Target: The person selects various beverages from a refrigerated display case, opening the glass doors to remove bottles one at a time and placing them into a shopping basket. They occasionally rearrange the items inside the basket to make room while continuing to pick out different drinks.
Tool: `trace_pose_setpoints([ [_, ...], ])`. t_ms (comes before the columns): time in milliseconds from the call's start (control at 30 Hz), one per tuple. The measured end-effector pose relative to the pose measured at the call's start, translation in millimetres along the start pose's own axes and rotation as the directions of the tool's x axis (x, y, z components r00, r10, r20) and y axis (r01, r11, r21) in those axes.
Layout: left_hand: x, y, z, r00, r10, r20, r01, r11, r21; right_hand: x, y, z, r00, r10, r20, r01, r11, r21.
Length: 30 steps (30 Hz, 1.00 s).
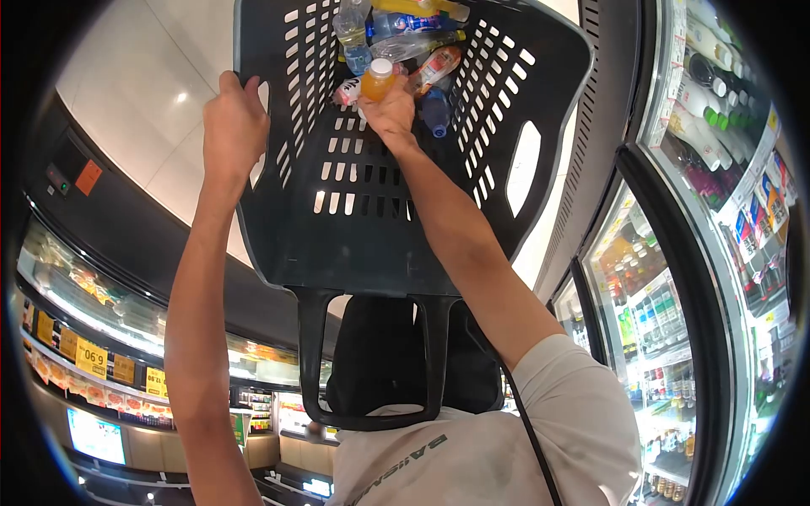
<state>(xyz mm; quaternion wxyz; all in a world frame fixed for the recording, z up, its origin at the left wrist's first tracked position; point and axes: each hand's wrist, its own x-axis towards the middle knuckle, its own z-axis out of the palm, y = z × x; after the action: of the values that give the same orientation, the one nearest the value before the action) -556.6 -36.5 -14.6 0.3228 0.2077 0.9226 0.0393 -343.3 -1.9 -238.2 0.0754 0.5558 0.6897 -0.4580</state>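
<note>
— Counting now! One left hand (234, 126), one right hand (391, 110): that's two for you!

— One basket (354, 244) in front of you, one black handle (434, 363) on it, and one orange bottle (377, 87) with one white cap (382, 67)!

— Add one dark blue bottle (435, 115), one red-and-white pack (439, 67), one pink-and-white pack (345, 92)!

— Far end, you've got overlapping bottles (418, 43), at least three, exact number hidden!

— And fridge bottles (654, 312) to your right? Dozens, too many to tally!
</note>
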Motion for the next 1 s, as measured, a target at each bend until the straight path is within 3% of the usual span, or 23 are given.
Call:
trace_pose_setpoints([
  [133, -3, 13, -9, 0.996, -0.071, 0.048, 0.074, 0.996, -0.056, -14, -29, -3, 0.994, 0.051, 0.094, -0.075, 0.958, 0.276],
  [167, -3, 14, -10, 0.995, -0.082, 0.056, 0.085, 0.995, -0.054, -18, -26, -5, 0.986, -0.018, 0.167, -0.024, 0.97, 0.244],
  [267, 0, 3, -1, 0.999, -0.042, 0.01, 0.042, 0.998, -0.046, -37, 3, -4, 0.975, -0.155, 0.157, 0.193, 0.946, -0.262],
  [333, 3, -4, 2, 0.999, -0.017, -0.03, 0.016, 0.999, -0.039, -36, 7, -23, 0.97, 0.192, 0.151, -0.121, 0.915, -0.385],
  [400, 1, -4, 3, 0.999, -0.018, -0.03, 0.017, 0.999, -0.033, -33, 18, -46, 0.943, 0.307, 0.124, -0.234, 0.883, -0.408],
  [500, 2, -3, 1, 0.999, -0.035, 0.002, 0.035, 0.999, -0.039, -29, 56, -44, 0.938, 0.338, -0.079, -0.321, 0.757, -0.569],
  [633, 0, -3, 1, 1.0, -0.024, -0.005, 0.023, 0.999, -0.043, -21, 63, -59, 0.814, 0.579, 0.045, -0.472, 0.704, -0.53],
  [733, 1, -6, 3, 0.999, -0.007, -0.033, 0.006, 1.0, -0.031, -10, 97, -44, 0.854, 0.514, 0.085, -0.442, 0.801, -0.403],
  [833, 0, -3, 1, 1.0, -0.024, -0.013, 0.023, 0.999, -0.044, 3, 101, -29, 0.951, 0.308, -0.039, -0.25, 0.684, -0.685],
  [933, 1, -4, 2, 0.999, -0.03, -0.014, 0.029, 0.998, -0.047, 20, 82, -35, 0.938, 0.342, -0.052, -0.293, 0.706, -0.644],
  [1000, 1, -4, 1, 1.0, -0.022, -0.019, 0.021, 0.999, -0.026, 31, 73, -40, 0.904, 0.427, 0.02, -0.333, 0.735, -0.591],
])
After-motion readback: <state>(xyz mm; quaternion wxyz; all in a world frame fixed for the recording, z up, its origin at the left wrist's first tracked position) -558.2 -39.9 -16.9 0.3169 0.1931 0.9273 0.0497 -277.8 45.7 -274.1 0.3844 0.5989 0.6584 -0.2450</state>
